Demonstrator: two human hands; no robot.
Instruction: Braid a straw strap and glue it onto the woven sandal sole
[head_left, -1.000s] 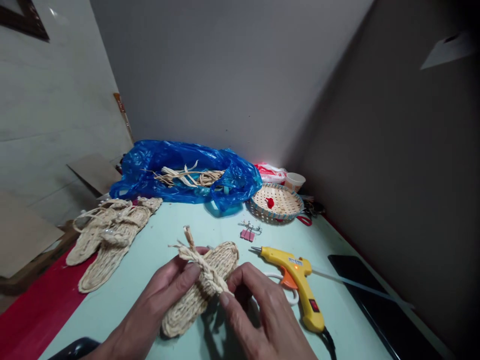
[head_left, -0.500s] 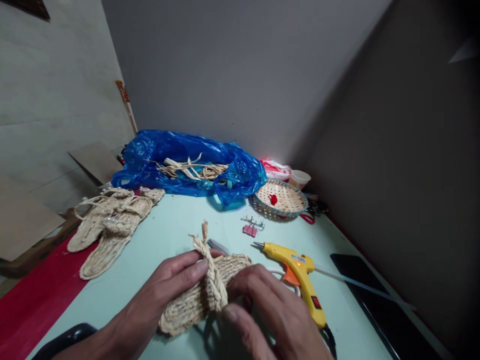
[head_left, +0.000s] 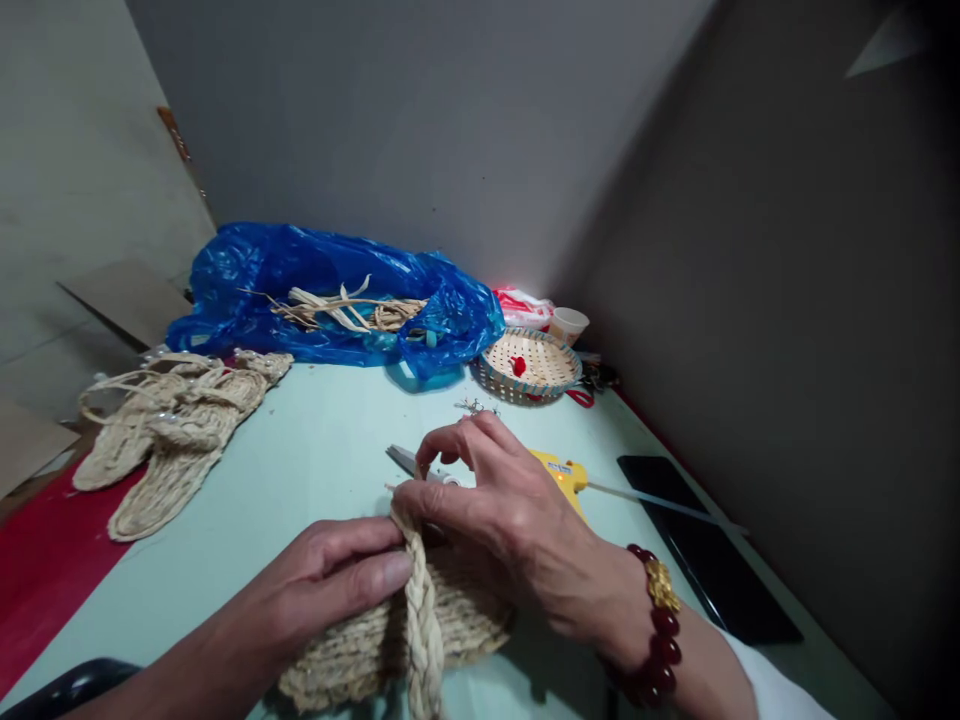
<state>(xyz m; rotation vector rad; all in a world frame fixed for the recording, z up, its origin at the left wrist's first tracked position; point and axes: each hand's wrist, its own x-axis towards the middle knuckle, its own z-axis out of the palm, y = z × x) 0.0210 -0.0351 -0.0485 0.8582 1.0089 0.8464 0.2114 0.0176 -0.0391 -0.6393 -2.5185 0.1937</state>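
Note:
A woven straw sandal sole lies on the pale green table close to me, with a braided straw strap running across it. My left hand rests on the sole, thumb pressed against the braid's left side. My right hand, wearing a dark red bead bracelet, pinches the far end of the braid between thumb and forefinger. Just beyond its fingers lie scissors and a yellow glue gun, which the hand partly hides.
A pair of finished straw sandals sits at the left by a red surface. At the back are a blue plastic bag holding straw strips, a small woven basket and a paper cup. A black slab lies at right.
The sandal has come closer to me and turned so the braid runs toward me. My right hand moved from the braid's near end over to its far end, covering much of the glue gun.

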